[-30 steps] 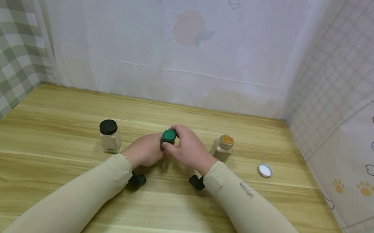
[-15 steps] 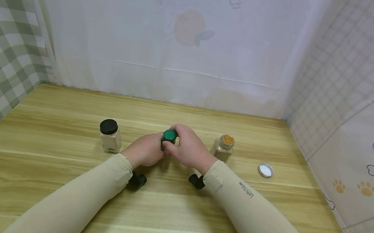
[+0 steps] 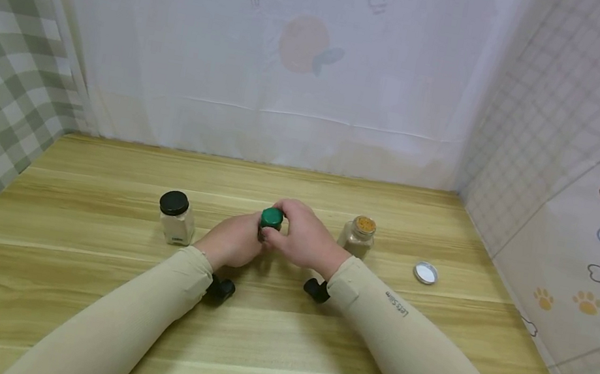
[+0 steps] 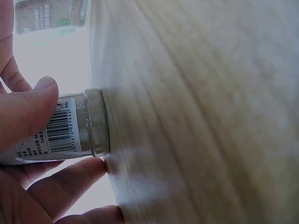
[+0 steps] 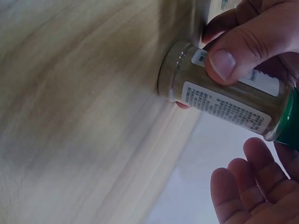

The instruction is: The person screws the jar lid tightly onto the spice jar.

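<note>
Jar (image 5: 224, 105) stands on worktop (image 3: 260, 352) between 2 other jars (image 3: 180, 226), left hand (image 3: 234, 241) gripping its body, right hand (image 3: 306, 239) its green lid (image 3: 272, 216).

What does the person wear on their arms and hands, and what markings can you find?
The left sleeve and right sleeve are beige and close-fitting, ending at the wrists. Small dark lettering, apparently "Let'sSlim", marks the right one. A black device shows by each wrist. Both hands are bare.
</note>
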A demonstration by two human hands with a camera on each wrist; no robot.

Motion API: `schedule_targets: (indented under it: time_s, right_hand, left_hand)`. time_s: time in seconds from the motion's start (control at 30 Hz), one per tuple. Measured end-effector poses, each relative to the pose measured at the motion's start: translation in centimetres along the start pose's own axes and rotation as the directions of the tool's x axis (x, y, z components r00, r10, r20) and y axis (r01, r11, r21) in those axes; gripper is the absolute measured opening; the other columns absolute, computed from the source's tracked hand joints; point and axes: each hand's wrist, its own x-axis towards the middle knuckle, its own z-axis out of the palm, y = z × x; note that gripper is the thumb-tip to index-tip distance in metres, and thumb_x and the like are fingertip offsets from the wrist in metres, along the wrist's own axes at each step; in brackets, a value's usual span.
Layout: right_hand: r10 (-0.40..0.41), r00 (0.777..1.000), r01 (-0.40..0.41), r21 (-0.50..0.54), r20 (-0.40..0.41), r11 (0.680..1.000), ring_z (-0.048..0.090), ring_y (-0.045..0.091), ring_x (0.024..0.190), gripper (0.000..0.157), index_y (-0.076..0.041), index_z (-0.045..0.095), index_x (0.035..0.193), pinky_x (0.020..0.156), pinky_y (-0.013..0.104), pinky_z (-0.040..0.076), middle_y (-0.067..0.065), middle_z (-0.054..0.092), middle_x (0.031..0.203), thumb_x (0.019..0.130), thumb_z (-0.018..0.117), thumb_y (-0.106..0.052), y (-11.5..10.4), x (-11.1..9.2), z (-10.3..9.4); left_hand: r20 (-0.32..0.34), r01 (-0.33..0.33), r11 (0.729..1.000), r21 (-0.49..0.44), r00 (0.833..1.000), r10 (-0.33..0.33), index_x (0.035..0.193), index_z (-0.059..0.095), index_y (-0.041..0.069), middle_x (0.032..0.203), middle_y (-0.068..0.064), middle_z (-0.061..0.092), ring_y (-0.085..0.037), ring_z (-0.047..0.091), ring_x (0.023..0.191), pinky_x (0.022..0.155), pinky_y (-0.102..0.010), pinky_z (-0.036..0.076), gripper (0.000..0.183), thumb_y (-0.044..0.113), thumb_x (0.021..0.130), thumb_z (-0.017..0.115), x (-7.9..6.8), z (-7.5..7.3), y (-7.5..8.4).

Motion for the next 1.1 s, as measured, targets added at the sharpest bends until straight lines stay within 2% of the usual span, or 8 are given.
schedule_targets:
  time_s: [0.13, 0.33, 0.4, 0.57, 0.73, 0.83, 0.97, 1.1]
  right_hand:
    - [0.031, 0.999, -0.031, 0.012, -0.008, 0.999, 0.06, 0.024, 0.108, 0.028, -0.006, 0.061, 0.118, 0.095, 0.039, 0.051, 0.008, 0.064, 0.116, 0.102, 0.073, -0.026, 0.07, 0.15, 0.23]
    - [0.017, 1.0, -0.017, 0.02, 0.013, 1.0, 0.057, 0.029, 0.133, 0.051, -0.001, 0.053, 0.143, 0.111, 0.045, 0.049, 0.014, 0.06, 0.14, 0.101, 0.071, -0.023, 0.07, 0.04, 0.04]
    - [-0.001, 1.0, 0.0, 0.015, 0.023, 1.0, 0.055, 0.03, 0.136, 0.047, -0.002, 0.054, 0.143, 0.113, 0.046, 0.048, 0.014, 0.058, 0.142, 0.102, 0.07, -0.02, 0.1, -0.01, -0.04]
    - [-0.008, 1.0, 0.008, 0.005, 0.023, 1.0, 0.058, 0.027, 0.127, 0.029, -0.006, 0.06, 0.126, 0.108, 0.044, 0.049, 0.012, 0.061, 0.131, 0.102, 0.07, -0.02, 0.14, -0.01, -0.02]
    - [0.029, 1.0, -0.029, 0.006, 0.003, 1.0, 0.06, 0.025, 0.117, 0.029, -0.006, 0.059, 0.12, 0.1, 0.041, 0.051, 0.008, 0.063, 0.121, 0.102, 0.072, -0.026, 0.23, 0.07, 0.17]
    - [0.03, 1.0, -0.03, 0.004, 0.0, 1.0, 0.06, 0.027, 0.118, 0.037, -0.005, 0.059, 0.127, 0.102, 0.042, 0.051, 0.01, 0.064, 0.125, 0.102, 0.073, -0.027, 0.27, 0.09, 0.16]
    - [0.005, 1.0, -0.005, -0.001, 0.012, 1.0, 0.056, 0.029, 0.135, 0.053, -0.003, 0.053, 0.145, 0.113, 0.046, 0.047, 0.016, 0.059, 0.144, 0.102, 0.072, -0.026, 0.29, 0.08, -0.05]
    - [-0.021, 1.0, 0.021, -0.021, 0.022, 1.0, 0.054, 0.03, 0.137, 0.045, -0.005, 0.058, 0.142, 0.115, 0.047, 0.046, 0.015, 0.059, 0.144, 0.102, 0.07, -0.023, 0.29, 0.1, -0.18]
  left_hand:
    - [0.009, 0.016, 1.0, -0.008, 1.0, -0.016, 0.107, 0.06, 0.016, 0.122, -0.009, 0.07, -0.023, 0.066, 0.111, 0.102, -0.045, 0.053, 0.014, 0.03, 0.107, 0.06, -0.01, -0.09, 0.08]
    - [0.01, 0.005, 1.0, 0.0, 1.0, -0.005, 0.111, 0.061, 0.014, 0.126, -0.009, 0.07, -0.026, 0.067, 0.118, 0.106, -0.047, 0.052, 0.014, 0.028, 0.106, 0.061, 0.07, -0.04, -0.01]
    - [0.011, 0.0, 1.0, 0.0, 1.0, 0.0, 0.11, 0.061, 0.014, 0.125, -0.009, 0.07, -0.026, 0.067, 0.117, 0.106, -0.047, 0.052, 0.014, 0.028, 0.107, 0.06, 0.08, -0.03, -0.03]
    - [0.01, -0.014, 1.0, -0.001, 1.0, 0.014, 0.115, 0.061, 0.015, 0.127, -0.009, 0.07, -0.026, 0.067, 0.119, 0.106, -0.048, 0.052, 0.016, 0.029, 0.108, 0.058, 0.03, -0.03, -0.04]
    - [0.007, -0.021, 1.0, -0.001, 1.0, 0.021, 0.125, 0.061, 0.015, 0.131, -0.01, 0.07, -0.028, 0.067, 0.123, 0.107, -0.049, 0.052, 0.021, 0.027, 0.107, 0.059, 0.09, -0.01, -0.06]
    - [0.011, -0.021, 1.0, -0.001, 1.0, 0.021, 0.125, 0.061, 0.015, 0.131, -0.009, 0.07, -0.028, 0.067, 0.124, 0.107, -0.049, 0.052, 0.021, 0.025, 0.107, 0.059, 0.13, -0.03, -0.01]
    - [0.011, -0.028, 1.0, 0.007, 1.0, 0.028, 0.12, 0.061, 0.015, 0.132, -0.009, 0.069, -0.028, 0.066, 0.125, 0.108, -0.048, 0.052, 0.016, 0.024, 0.107, 0.059, 0.07, -0.12, 0.06]
    - [0.01, -0.026, 1.0, 0.01, 1.0, 0.026, 0.117, 0.061, 0.015, 0.129, -0.009, 0.07, -0.028, 0.067, 0.123, 0.107, -0.048, 0.052, 0.015, 0.026, 0.107, 0.059, 0.04, -0.09, 0.06]
